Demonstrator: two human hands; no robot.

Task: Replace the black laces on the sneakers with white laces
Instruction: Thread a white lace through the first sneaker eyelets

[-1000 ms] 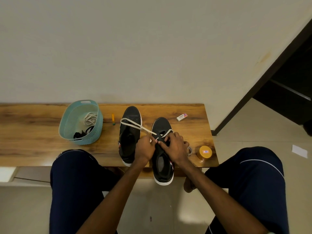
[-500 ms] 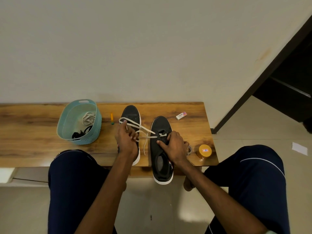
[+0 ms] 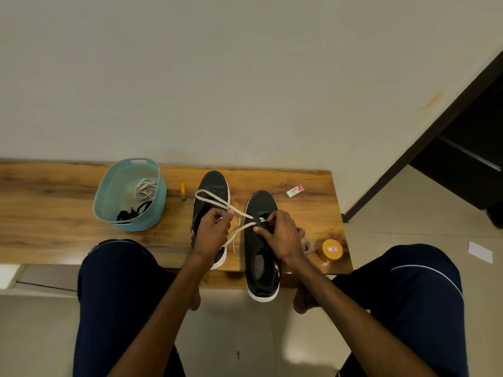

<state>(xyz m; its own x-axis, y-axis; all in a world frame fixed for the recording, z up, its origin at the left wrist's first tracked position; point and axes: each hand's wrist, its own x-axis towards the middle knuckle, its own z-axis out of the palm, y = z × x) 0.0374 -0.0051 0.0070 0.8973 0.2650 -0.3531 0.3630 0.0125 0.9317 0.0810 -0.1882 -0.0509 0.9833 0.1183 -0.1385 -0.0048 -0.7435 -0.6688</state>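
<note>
Our left hand [image 3: 213, 229] has pulled the white lace [image 3: 215, 198] sideways, pinched; right hand [image 3: 281, 231] pinches it at the right sneaker [image 3: 261, 257] eyelets — slack's taken up, lacing barely begun.

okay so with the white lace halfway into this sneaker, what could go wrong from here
The right sneaker overhangs the bench edge at its heel, so a hard tug could tip it off. The white lace loops across the left sneaker and might drag it when the left hand pulls.

Dim warm indoor light, soft glare on the floor [image 3: 294, 346], wide-angle bending at edges, focus sharp.
</note>
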